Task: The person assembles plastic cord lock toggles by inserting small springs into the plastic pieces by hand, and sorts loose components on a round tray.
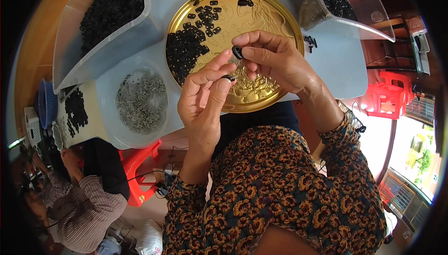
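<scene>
- While your right hand [282, 63] pinches a black oval piece [237, 52] between thumb and fingers, it is above the round gold tray [263, 14].
- Your left hand [201, 98] is just beside it, nearer your body — thumb and fingertip closed on a small black part [228, 78], its shape partly hidden.
- Those two held things sit near each other but apart.
- On the tray's left side lies a heap of black pieces [184, 52], with loose ones beyond it.
- Left of the tray, a clear bowl [108, 115] holds silvery metal parts [142, 101].
- Farther out, a clear left bin [116, 45] and right bin [317, 12] flank the tray — both with black pieces inside.
</scene>
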`<state>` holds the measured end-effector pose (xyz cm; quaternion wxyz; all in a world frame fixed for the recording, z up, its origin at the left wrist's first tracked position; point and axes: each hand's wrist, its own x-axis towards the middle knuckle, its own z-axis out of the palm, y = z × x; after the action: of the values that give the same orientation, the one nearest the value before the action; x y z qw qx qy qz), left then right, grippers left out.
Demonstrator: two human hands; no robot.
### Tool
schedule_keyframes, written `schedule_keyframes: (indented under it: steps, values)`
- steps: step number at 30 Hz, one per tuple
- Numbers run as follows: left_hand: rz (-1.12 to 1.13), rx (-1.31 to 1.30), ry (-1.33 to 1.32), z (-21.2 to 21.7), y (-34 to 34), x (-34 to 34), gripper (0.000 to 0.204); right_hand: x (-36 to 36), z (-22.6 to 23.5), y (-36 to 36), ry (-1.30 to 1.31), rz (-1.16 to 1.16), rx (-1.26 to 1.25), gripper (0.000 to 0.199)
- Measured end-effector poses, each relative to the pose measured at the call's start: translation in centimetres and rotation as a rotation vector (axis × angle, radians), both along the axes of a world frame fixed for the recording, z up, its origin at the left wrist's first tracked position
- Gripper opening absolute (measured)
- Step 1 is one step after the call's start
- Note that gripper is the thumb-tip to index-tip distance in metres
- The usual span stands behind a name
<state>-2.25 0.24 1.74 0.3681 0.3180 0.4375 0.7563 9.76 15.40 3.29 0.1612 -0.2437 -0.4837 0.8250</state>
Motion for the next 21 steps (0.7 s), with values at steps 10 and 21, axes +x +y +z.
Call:
schedule_keyframes:
  steps: [10,21]
  values:
    - [-0.011,0.043,0.009,-0.5,-0.5,0.3,0.015,0.5,-1.0,-1.2,0.218,0.049,-0.315,0.030]
    - [0.030,0.057,0.365,-1.4,-1.5,0.7,0.018,0.6,-1.0,-2.0,0.205,0.033,-0.272,0.030]
